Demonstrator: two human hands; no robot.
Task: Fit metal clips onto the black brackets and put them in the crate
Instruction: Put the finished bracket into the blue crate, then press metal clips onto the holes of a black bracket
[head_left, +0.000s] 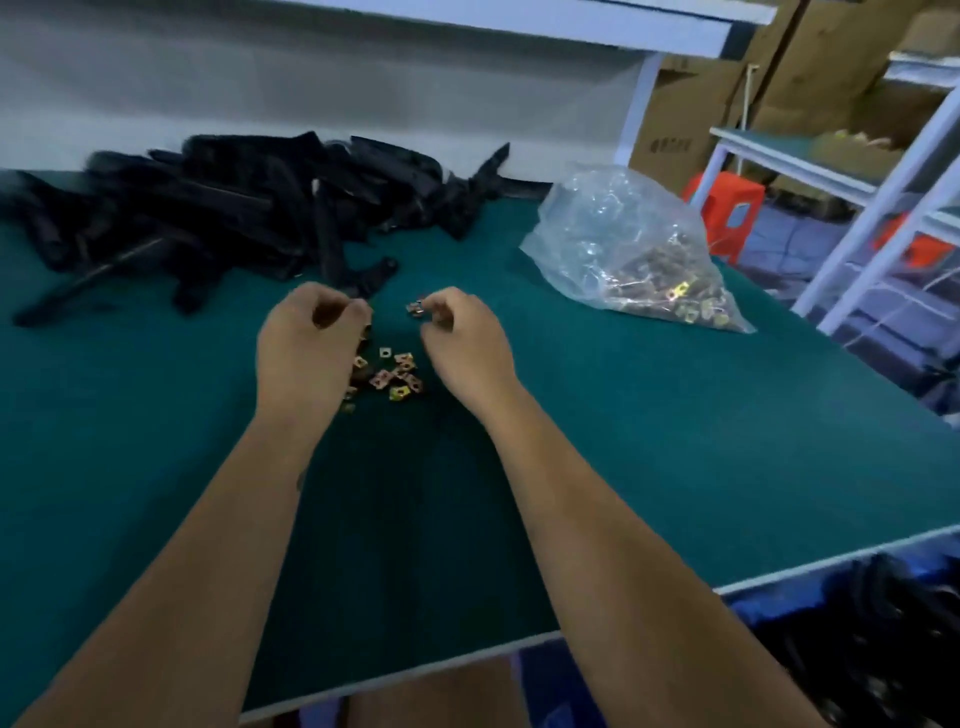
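Note:
My right hand (462, 343) pinches a small metal clip (415, 307) between thumb and fingertips, just above the green table (649, 441). My left hand (306, 348) is beside it, and its curled fingers grip the near end of a black bracket (371, 278) that points away towards the pile. Several loose metal clips (395, 376) lie on the mat between my two hands. A large heap of black brackets (218, 208) covers the far left of the table. Below the table's near right edge sits a blue crate (753, 605) with black parts inside.
A clear plastic bag (639, 249) full of clips slumps at the far right of the table. A white shelf post (641, 104) rises behind it. To the right stand white racking (883, 208), an orange stool (727, 208) and cardboard boxes (727, 83).

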